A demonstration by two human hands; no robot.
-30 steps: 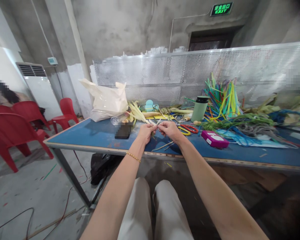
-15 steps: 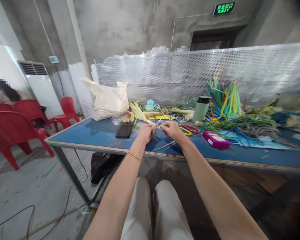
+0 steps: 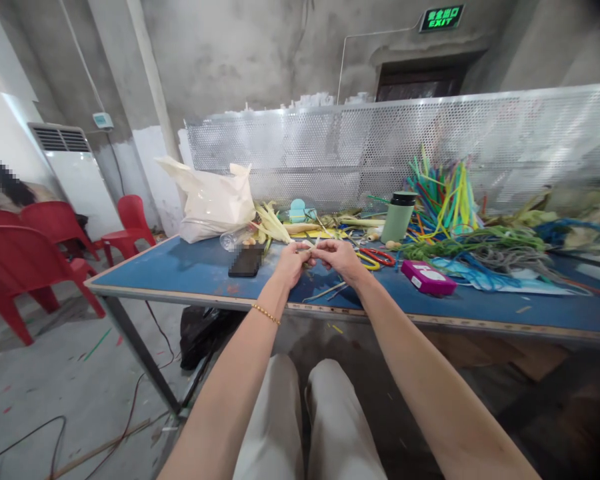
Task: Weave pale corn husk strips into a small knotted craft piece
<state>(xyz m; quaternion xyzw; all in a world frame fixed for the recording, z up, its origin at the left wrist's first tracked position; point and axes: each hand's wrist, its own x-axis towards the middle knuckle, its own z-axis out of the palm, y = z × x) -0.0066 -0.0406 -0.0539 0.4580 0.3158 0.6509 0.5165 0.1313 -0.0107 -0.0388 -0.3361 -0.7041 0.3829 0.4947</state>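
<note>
My left hand (image 3: 292,263) and my right hand (image 3: 340,260) meet above the front part of the blue table, fingertips pinched close together. Between them is a pale corn husk strip (image 3: 316,243), its end sticking up past the fingers. Both hands are closed on it, though most of the piece is hidden by the fingers. Just right of my right hand lie scissors with yellow handles (image 3: 369,263) and others with red handles (image 3: 377,257). Behind my left hand is a bunch of pale corn husks (image 3: 273,225).
On the blue table (image 3: 180,270) are a cream bag (image 3: 217,203), a dark phone (image 3: 247,260), a green bottle (image 3: 398,219), a purple box (image 3: 429,277), colourful pipe cleaners (image 3: 447,197) and green cords (image 3: 460,245). Red chairs (image 3: 30,273) and a person sit to the left.
My right hand has closed in on my left, and their fingertips now meet at the husk strip. The whole view has shifted slightly.
</note>
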